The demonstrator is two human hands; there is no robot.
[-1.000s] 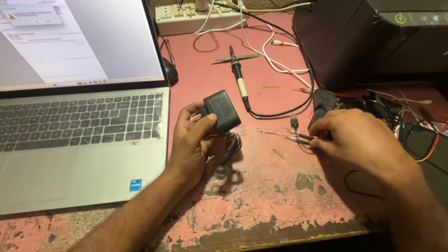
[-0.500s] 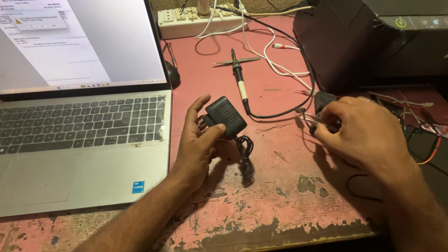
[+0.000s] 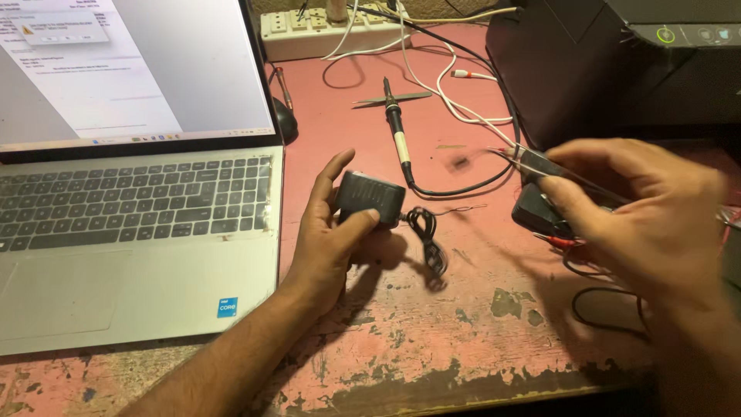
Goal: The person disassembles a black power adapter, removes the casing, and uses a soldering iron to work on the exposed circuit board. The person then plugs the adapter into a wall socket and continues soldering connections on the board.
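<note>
My left hand grips a small black power adapter just above the worn red table. The adapter's thin black cord lies coiled on the table to its right. My right hand, blurred by motion, pinches a thin dark probe with fine wires over a small black box. A soldering iron lies between the hands, farther back, with its black cable curving right.
An open silver laptop fills the left side. A white power strip with several plugs sits at the back. A black printer stands at the back right. Loose white and black cables cross the table.
My left hand has turned the adapter and lowered it slightly. My right hand has lifted and moved right and up, raising the probe with the wires.
</note>
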